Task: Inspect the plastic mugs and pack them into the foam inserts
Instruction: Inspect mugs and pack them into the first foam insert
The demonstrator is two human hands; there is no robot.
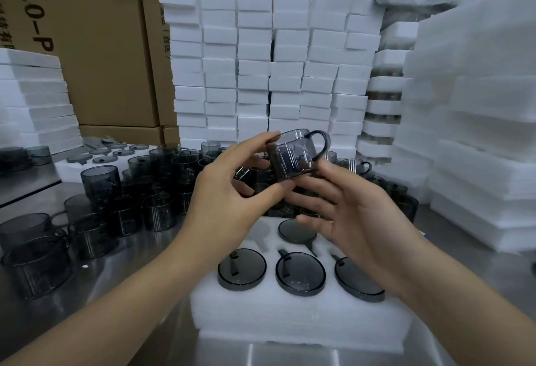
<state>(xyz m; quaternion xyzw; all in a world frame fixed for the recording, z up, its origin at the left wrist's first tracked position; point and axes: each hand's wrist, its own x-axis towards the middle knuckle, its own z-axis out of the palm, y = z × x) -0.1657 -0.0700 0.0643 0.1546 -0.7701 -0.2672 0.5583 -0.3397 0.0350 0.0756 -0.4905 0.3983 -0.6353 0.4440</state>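
1. Foam insert [301, 316] at 6 o'clock, closest in. It holds four seated mugs [300, 274]: three in the near row, one mid far row. The far-left pocket [261, 233] is empty, and the far-right pocket is hidden behind the right hand [348, 206].
2. Held mug [293, 156] is dead centre, in the air above the insert, tilted, with its handle toward 2 o'clock.
3. Left hand [229, 191] pinches it, forefinger on the rim and thumb at the base. The right hand's fingers are spread and relaxed underneath with the thumb touching the side, so it supports rather than clamps.
4. Step looks like inspection. Next it needs orienting like the seated ones, handle lined up with the slot, then going into the empty pocket.
5. Loose mugs [95, 220] sit at 9 o'clock on the steel table [145, 264].
6. Foam stacks [255, 61] are at 12 and 3 o'clock, cartons [101, 46] at 11.
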